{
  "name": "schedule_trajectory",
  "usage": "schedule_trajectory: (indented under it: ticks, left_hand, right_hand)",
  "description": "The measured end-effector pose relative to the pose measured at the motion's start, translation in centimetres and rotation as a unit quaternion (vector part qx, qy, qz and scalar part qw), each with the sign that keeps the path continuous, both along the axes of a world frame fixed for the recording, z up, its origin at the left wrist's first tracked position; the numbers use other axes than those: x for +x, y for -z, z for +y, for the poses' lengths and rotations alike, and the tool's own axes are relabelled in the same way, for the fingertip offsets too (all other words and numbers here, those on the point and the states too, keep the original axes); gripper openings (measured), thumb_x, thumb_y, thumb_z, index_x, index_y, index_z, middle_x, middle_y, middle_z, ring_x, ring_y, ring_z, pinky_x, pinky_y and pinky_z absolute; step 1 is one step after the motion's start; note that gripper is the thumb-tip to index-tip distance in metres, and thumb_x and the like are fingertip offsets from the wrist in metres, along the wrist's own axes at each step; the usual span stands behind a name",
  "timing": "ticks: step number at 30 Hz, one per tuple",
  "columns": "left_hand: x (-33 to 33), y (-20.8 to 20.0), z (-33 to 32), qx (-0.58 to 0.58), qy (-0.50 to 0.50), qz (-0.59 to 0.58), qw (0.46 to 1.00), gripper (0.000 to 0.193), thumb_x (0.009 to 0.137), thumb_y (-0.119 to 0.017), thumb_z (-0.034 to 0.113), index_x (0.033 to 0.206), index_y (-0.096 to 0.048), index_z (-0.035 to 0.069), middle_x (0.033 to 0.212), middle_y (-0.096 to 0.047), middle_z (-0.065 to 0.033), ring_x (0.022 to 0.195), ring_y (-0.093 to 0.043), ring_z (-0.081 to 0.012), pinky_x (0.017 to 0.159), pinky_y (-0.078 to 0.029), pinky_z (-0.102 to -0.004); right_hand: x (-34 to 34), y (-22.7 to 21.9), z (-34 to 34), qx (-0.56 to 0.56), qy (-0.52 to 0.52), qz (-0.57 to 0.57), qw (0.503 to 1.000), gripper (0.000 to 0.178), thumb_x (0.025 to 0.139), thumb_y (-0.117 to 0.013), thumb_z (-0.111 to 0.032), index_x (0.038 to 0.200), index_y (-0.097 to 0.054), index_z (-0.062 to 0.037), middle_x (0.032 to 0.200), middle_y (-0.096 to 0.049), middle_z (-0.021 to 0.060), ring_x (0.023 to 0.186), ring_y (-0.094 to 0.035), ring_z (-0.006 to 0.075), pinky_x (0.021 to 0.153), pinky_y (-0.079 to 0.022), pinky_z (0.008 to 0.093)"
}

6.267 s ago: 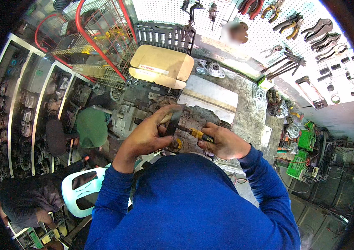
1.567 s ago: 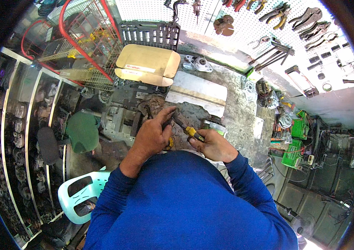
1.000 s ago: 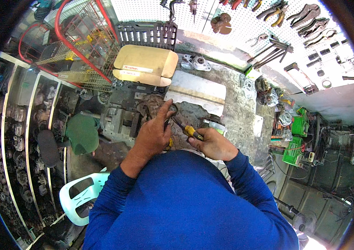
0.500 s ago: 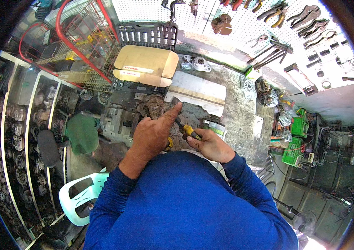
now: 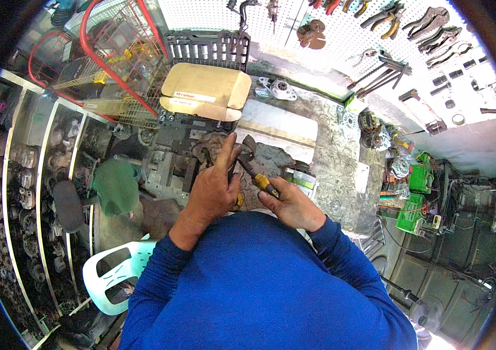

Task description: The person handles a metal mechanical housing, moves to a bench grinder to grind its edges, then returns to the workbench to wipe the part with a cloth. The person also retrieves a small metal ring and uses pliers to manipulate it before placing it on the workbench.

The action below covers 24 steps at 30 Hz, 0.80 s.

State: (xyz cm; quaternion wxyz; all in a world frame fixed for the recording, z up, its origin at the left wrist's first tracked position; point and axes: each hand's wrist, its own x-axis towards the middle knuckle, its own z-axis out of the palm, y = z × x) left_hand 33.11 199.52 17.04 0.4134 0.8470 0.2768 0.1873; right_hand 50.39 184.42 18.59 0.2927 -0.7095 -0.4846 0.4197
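Observation:
My right hand [image 5: 294, 204] is closed around the yellow and black handle of a scraper [image 5: 262, 181]. Its dark, flared blade points up and away over the workbench [image 5: 341, 181], near the edge of a pale panel with a tan stripe [image 5: 283, 129]. My left hand [image 5: 210, 189] is just left of the blade, its index finger stretched out and its thumb apart; no object shows in it. Under the left fingertips lies a crumpled brown rag [image 5: 204, 146]. A small yellow thing [image 5: 238, 202] shows partly between my left wrist and my shirt.
A cardboard piece [image 5: 201, 87] lies before an open socket set [image 5: 207, 49]. A bench vise [image 5: 169, 166] stands left, near a green-covered stool [image 5: 115, 186] and a pale green chair [image 5: 111, 280]. Alternator parts [image 5: 373, 131] line the right side; tools hang on the pegboard [image 5: 341, 35].
My left hand has drawn back left from the scraper blade, and its index finger now points more straight ahead. The blade is more exposed; the right hand keeps its hold, shifted slightly left.

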Motion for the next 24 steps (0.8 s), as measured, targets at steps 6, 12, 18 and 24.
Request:
schedule_trajectory:
  ticks: [6, 12, 18, 24]
  left_hand:
    - [-0.2, 0.2, -0.1, -0.001, 0.009, 0.033, 0.999, 0.094, 0.091, -0.062, 0.008, 0.169, -0.008, 0.012, 0.146, -0.062, -0.0195, 0.112, -0.069, -0.0466, 0.097, -0.057, -0.0503]
    - [0.1, 0.9, -0.4, 0.041, 0.001, -0.027, 0.999, 0.090, 0.090, -0.065, 0.009, 0.166, -0.017, 0.002, 0.140, -0.064, -0.0261, 0.115, -0.070, -0.0428, 0.099, -0.056, -0.0477]
    - [0.2, 1.1, 1.6, -0.371, -0.075, -0.107, 0.919, 0.039, 0.102, -0.066, 0.019, 0.134, -0.065, -0.004, 0.118, -0.075, -0.0153, 0.106, -0.071, -0.0237, 0.097, -0.054, -0.0341]
    - [0.5, 1.1, 1.3, -0.422, -0.052, -0.096, 0.900, 0.025, 0.103, -0.064, 0.020, 0.113, -0.075, 0.000, 0.099, -0.075, -0.0052, 0.090, -0.067, -0.0121, 0.084, -0.055, -0.0280]
  right_hand:
    - [0.1, 0.1, 0.2, -0.017, -0.009, 0.017, 1.000, 0.028, 0.107, -0.062, -0.027, 0.109, -0.062, 0.0015, 0.080, -0.065, 0.0187, 0.075, -0.063, 0.0252, 0.072, -0.051, 0.0425]
    - [-0.3, 0.3, 0.2, -0.022, 0.009, 0.006, 1.000, 0.029, 0.105, -0.064, -0.027, 0.107, -0.062, 0.0019, 0.084, -0.067, 0.0241, 0.076, -0.066, 0.0345, 0.071, -0.051, 0.0453]
    - [0.0, 1.0, 0.0, 0.043, -0.015, -0.094, 0.995, 0.028, 0.099, -0.071, -0.026, 0.105, -0.064, 0.0007, 0.095, -0.064, 0.0239, 0.089, -0.065, 0.0438, 0.077, -0.051, 0.0490]
    - [0.5, 2.2, 0.0, 0.090, -0.015, -0.123, 0.988, 0.024, 0.095, -0.074, -0.022, 0.099, -0.064, 0.0000, 0.093, -0.060, 0.0208, 0.089, -0.063, 0.0434, 0.079, -0.052, 0.0487]
